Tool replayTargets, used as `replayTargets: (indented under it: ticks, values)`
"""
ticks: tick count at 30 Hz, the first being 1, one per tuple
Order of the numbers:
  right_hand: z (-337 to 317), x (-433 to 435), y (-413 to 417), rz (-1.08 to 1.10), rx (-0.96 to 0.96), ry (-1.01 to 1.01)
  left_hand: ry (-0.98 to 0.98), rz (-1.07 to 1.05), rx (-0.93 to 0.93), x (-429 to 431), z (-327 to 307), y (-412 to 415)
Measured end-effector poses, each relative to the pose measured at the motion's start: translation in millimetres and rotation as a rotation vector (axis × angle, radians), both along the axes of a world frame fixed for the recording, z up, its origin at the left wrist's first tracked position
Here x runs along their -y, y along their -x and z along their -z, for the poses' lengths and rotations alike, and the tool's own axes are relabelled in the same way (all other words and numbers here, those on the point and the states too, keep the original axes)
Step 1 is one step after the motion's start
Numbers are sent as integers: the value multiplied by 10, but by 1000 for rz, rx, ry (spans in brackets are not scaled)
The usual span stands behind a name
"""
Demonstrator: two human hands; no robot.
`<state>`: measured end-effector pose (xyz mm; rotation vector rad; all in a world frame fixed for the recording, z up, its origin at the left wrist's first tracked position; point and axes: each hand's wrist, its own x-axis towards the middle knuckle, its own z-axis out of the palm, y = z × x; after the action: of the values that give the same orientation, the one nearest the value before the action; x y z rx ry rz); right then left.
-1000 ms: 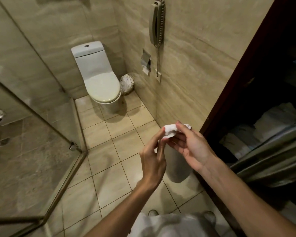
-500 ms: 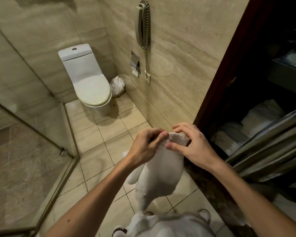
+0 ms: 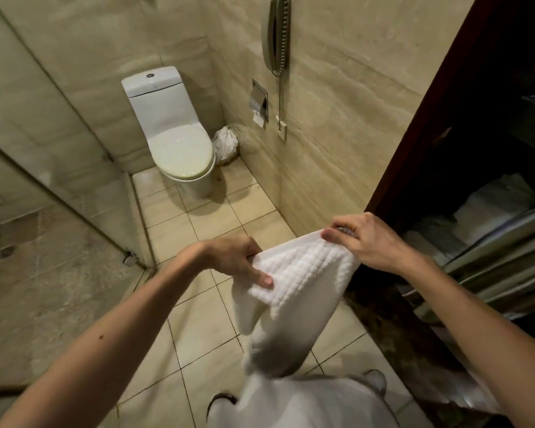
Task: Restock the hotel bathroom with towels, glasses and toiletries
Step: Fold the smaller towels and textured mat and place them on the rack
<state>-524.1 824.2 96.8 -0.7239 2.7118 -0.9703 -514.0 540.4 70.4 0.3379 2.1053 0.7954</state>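
Note:
A white textured towel [image 3: 300, 273] hangs in front of me over the tiled floor, its lower part drooping toward my legs. My left hand [image 3: 238, 261] pinches its left top corner with thumb on the cloth. Its right top corner is pinched by my right hand [image 3: 365, 239]. The top edge is stretched between the two hands. More folded white towels [image 3: 488, 208] lie on a dark shelf at the right.
A white toilet [image 3: 176, 143] stands at the back wall with a lined bin [image 3: 226, 145] beside it. A wall phone [image 3: 277, 35] and paper holder [image 3: 258, 101] hang on the right wall. Glass shower screen [image 3: 59, 180] on the left; dark door frame [image 3: 430, 118] at right.
My hands have moved apart, spreading the towel's top edge wide. Earlier they were close together on a bunched towel. The view shifted right again.

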Motion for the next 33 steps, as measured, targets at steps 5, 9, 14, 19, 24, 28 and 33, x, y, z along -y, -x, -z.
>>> replayTargets:
  ticks: [5, 9, 14, 19, 24, 28, 33]
  values:
    - [167, -318, 108, 185, 10, 36, 230, -40, 29, 455, 563, -137]
    - [259, -457, 102, 223, 10, -36, 99, -243, -14, 662, 864, -339]
    - [297, -545, 134, 305, -17, -97, 88, -462, -348, 576, 1107, -497]
    - [254, -746, 257, 403, -63, -102, 79, -388, -443, 526, 1082, -436]
    - [352, -767, 286, 443, -58, -123, 54, -452, -264, 830, 1107, -375]
    - [438, -691, 281, 430, -94, -166, 45, -649, -301, 887, 1103, -397]
    - [580, -753, 232, 481, -126, -252, 14, -726, -160, 881, 881, -344]
